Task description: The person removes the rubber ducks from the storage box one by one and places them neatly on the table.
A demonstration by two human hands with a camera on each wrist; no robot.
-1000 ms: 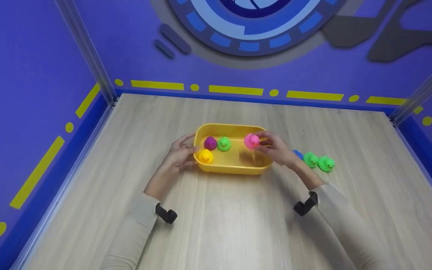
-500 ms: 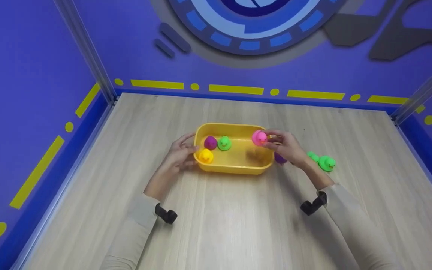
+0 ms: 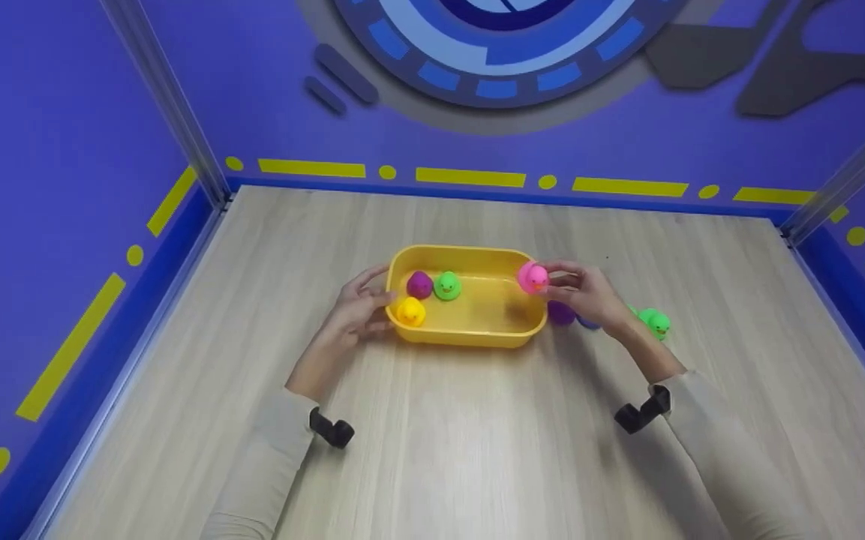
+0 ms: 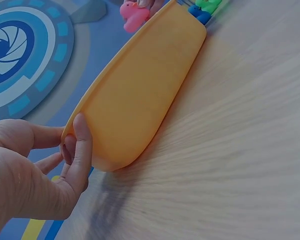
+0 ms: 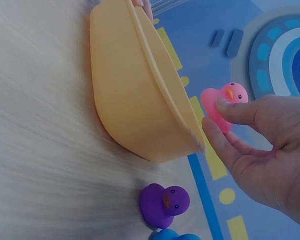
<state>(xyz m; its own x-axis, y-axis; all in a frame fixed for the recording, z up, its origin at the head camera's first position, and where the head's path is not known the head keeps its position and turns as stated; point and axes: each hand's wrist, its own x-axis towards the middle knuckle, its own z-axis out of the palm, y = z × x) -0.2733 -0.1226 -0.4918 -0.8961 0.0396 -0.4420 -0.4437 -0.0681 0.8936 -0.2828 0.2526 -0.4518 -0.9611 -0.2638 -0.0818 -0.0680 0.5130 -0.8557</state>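
Note:
A yellow plastic bin (image 3: 470, 339) stands on the table, holding a purple duck (image 3: 419, 285), a green duck (image 3: 448, 286) and a yellow duck (image 3: 411, 311) at its left end. My left hand (image 3: 363, 309) grips the bin's left end; in the left wrist view its thumb (image 4: 81, 150) presses the outer wall near the rim. Between thumb and fingers, my right hand (image 3: 586, 292) pinches a pink rubber duck (image 3: 532, 277) above the bin's right rim. The right wrist view shows this pink duck (image 5: 224, 104) raised clear of the rim.
Beside the bin's right end sit a purple duck (image 5: 162, 205) and a blue duck (image 5: 175, 235), partly under my right hand in the head view. Farther right is a green duck (image 3: 655, 322), with another mostly hidden by my wrist. Blue panels (image 3: 432, 135) wall the table in.
My right hand has moved right with the pink duck, from inside the bin's opening to over its right rim. A purple duck outside the bin has come into sight. The left hand stays put.

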